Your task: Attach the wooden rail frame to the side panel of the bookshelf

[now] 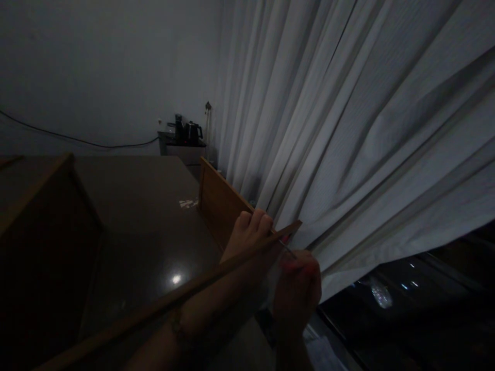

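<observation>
Your left hand point(251, 229) gripped the wooden panel point(220, 203) at the desk point(147, 206) edge; right hand point(297, 281) pinched a thin tool point(288, 251) (dim, unclear).

You see two bare hands: left hand point(250, 230), right hand point(297, 288). One thin metal tool point(288, 251) in right hand. Two light wooden boards: one upright panel point(218, 202), one long slanted strip point(185, 293). One dark glossy surface point(143, 216). One pale pleated curtain point(348, 129). One black kettle point(193, 131) on one small grey cabinet point(185, 152). One black cable point(77, 139) on wall.
</observation>
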`<state>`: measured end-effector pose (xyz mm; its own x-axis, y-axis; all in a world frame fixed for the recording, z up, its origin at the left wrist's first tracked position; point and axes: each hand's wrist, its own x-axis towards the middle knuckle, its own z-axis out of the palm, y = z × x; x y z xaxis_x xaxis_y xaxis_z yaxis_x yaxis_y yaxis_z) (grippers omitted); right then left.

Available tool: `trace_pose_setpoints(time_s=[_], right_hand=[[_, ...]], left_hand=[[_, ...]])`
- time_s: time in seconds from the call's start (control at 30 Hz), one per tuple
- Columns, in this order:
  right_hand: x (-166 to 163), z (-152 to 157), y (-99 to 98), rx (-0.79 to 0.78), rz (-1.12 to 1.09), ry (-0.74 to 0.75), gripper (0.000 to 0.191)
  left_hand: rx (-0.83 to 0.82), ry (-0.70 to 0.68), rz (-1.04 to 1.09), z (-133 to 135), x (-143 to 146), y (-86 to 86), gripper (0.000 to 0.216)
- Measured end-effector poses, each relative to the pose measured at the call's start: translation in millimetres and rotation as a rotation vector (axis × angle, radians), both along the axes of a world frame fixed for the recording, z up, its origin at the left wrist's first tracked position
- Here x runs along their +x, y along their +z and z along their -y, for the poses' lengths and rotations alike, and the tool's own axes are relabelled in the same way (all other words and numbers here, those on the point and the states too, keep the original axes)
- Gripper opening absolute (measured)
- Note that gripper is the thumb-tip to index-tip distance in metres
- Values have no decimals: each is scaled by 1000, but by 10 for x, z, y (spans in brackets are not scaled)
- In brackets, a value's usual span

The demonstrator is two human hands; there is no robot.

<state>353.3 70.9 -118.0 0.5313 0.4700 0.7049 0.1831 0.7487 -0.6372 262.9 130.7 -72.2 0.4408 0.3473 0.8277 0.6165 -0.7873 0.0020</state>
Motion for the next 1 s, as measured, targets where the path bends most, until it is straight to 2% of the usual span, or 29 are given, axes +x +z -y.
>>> trace_pose_setpoints(time_s=[0.1,0.2,0.37,0.57,0.8,1.0], right_hand=[[-4,28,-34,-38,-30,-66,17],[-13,68,-66,-93,-82,-100,9],[0,88,-147,-108,-102,-102,8],[56,56,-264,-103,-81,-192,14],[74,12,-277,-82,-99,-56,19],[118,-24,-264,-38,28,-215,18]], left_hand=[[62,0,33,-47,25,-51,21],[14,29,37,-61,43,-76,25],[35,-2,24,-44,42,-49,22],[34,-15,61,-56,43,-65,18],[73,-4,64,-52,39,-72,17],[-76,20,32,-42,46,-97,21]])
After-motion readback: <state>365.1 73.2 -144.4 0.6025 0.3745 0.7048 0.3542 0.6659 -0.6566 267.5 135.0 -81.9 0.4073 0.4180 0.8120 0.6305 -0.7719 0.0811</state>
